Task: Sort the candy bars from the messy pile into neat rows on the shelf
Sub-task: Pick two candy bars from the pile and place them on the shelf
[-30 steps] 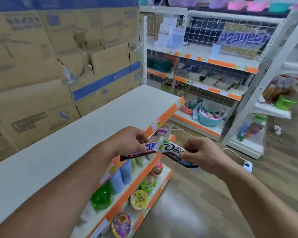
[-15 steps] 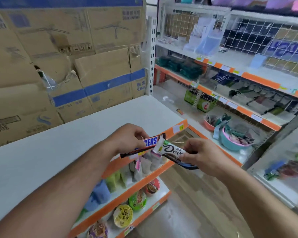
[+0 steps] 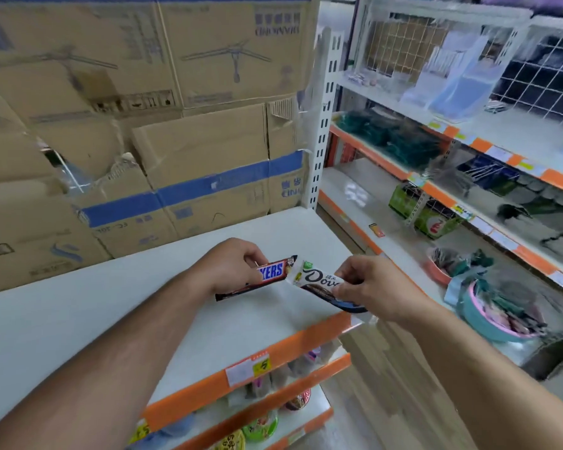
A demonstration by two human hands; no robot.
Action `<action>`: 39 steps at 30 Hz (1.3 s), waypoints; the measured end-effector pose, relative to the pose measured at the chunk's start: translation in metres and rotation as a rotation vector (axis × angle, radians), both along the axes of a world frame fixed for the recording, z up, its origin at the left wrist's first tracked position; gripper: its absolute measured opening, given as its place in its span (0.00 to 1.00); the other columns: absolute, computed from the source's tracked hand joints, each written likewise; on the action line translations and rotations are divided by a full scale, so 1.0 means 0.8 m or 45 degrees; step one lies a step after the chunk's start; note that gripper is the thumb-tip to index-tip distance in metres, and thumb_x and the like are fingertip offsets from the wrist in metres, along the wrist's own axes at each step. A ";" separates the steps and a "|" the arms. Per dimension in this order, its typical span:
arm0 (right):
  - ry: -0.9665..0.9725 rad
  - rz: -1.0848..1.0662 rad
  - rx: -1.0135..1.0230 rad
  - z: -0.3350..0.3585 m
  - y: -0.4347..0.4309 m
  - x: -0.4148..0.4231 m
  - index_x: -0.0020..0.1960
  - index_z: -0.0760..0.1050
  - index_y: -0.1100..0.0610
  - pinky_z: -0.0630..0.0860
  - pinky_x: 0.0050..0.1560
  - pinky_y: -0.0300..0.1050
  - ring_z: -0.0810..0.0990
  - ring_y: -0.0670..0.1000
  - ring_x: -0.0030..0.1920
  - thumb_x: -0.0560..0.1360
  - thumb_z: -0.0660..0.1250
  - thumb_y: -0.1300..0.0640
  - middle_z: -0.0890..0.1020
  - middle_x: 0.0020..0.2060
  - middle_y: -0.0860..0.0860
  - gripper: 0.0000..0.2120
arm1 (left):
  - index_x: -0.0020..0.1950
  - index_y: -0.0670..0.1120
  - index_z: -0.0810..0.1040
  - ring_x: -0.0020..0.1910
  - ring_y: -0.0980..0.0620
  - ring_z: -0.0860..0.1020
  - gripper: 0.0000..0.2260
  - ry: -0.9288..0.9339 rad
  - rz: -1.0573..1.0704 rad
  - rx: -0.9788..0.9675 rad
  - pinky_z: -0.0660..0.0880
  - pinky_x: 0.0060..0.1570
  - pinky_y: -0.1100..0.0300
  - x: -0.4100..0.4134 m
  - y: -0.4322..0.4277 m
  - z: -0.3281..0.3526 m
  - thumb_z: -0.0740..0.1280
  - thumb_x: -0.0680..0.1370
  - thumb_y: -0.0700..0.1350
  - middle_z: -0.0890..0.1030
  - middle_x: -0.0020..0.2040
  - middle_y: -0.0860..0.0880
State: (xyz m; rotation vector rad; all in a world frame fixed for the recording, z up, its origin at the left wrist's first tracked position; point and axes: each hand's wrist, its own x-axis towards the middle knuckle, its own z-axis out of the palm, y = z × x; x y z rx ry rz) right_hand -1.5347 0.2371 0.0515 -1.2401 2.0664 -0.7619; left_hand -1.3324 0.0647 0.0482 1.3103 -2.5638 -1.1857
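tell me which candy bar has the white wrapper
The Dove bar, pinched in the right hand; the Snickers bar in the left hand is dark brown.

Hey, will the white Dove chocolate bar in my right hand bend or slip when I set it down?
Probably stiff: the white Dove chocolate bar juts from the right hand without drooping. Its glossy wrapper may slip. Flat, so unlikely to roll.

shelf top (image 3: 111, 303): white | front strip (image 3: 192, 393): orange | price tag (image 3: 247, 371): on strip
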 end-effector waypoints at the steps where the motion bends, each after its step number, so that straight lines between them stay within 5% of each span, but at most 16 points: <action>1: -0.003 0.019 0.005 -0.003 -0.012 -0.009 0.42 0.79 0.52 0.77 0.39 0.47 0.81 0.48 0.36 0.72 0.75 0.55 0.85 0.37 0.50 0.06 | 0.49 0.53 0.82 0.43 0.56 0.82 0.08 -0.019 0.025 0.002 0.76 0.40 0.62 -0.001 -0.006 -0.001 0.71 0.72 0.42 0.84 0.44 0.55; 4: -0.003 0.117 0.037 -0.011 -0.052 -0.038 0.42 0.78 0.53 0.77 0.40 0.50 0.81 0.51 0.38 0.71 0.75 0.55 0.84 0.39 0.52 0.06 | 0.47 0.54 0.82 0.43 0.56 0.82 0.06 -0.096 0.077 -0.002 0.76 0.40 0.61 -0.002 -0.023 -0.003 0.71 0.72 0.44 0.84 0.43 0.56; 11: 0.037 0.363 0.032 -0.022 -0.151 -0.099 0.43 0.78 0.54 0.71 0.34 0.36 0.77 0.46 0.34 0.71 0.75 0.56 0.83 0.38 0.51 0.06 | 0.47 0.55 0.82 0.41 0.56 0.81 0.07 -0.240 0.263 0.013 0.72 0.34 0.63 -0.007 -0.028 0.003 0.70 0.73 0.43 0.83 0.43 0.56; 20: 0.157 0.569 0.047 -0.058 -0.253 -0.123 0.42 0.79 0.54 0.78 0.43 0.47 0.82 0.51 0.40 0.72 0.74 0.56 0.85 0.39 0.51 0.04 | 0.46 0.55 0.82 0.40 0.56 0.81 0.08 -0.214 0.541 0.067 0.75 0.37 0.60 -0.017 -0.018 -0.015 0.69 0.72 0.42 0.83 0.42 0.56; 26: 0.407 0.719 0.036 -0.065 -0.293 -0.122 0.41 0.77 0.48 0.76 0.44 0.44 0.80 0.49 0.45 0.74 0.70 0.56 0.82 0.40 0.44 0.05 | 0.48 0.53 0.82 0.40 0.56 0.81 0.07 -0.196 0.624 0.063 0.75 0.38 0.60 -0.015 -0.022 -0.020 0.70 0.73 0.42 0.83 0.42 0.56; 29: 0.522 0.706 -0.039 -0.074 -0.296 -0.117 0.49 0.80 0.46 0.77 0.50 0.46 0.81 0.51 0.51 0.76 0.66 0.55 0.83 0.48 0.45 0.06 | 0.48 0.53 0.82 0.41 0.57 0.81 0.07 -0.175 0.646 0.062 0.75 0.38 0.61 -0.015 -0.025 -0.023 0.70 0.73 0.42 0.84 0.42 0.56; 33: 0.783 0.726 -0.104 -0.082 -0.291 -0.112 0.66 0.75 0.47 0.67 0.60 0.50 0.75 0.54 0.62 0.74 0.67 0.49 0.79 0.61 0.47 0.20 | 0.49 0.52 0.82 0.37 0.58 0.79 0.07 -0.186 0.640 0.045 0.71 0.32 0.66 -0.016 -0.031 -0.027 0.70 0.74 0.42 0.84 0.43 0.56; 39: 0.794 0.735 -0.100 -0.090 -0.288 -0.109 0.57 0.77 0.45 0.64 0.52 0.47 0.75 0.53 0.57 0.73 0.67 0.50 0.80 0.55 0.47 0.13 | 0.49 0.52 0.82 0.41 0.56 0.80 0.07 -0.164 0.642 0.071 0.73 0.36 0.64 -0.012 -0.039 -0.032 0.70 0.74 0.42 0.83 0.44 0.55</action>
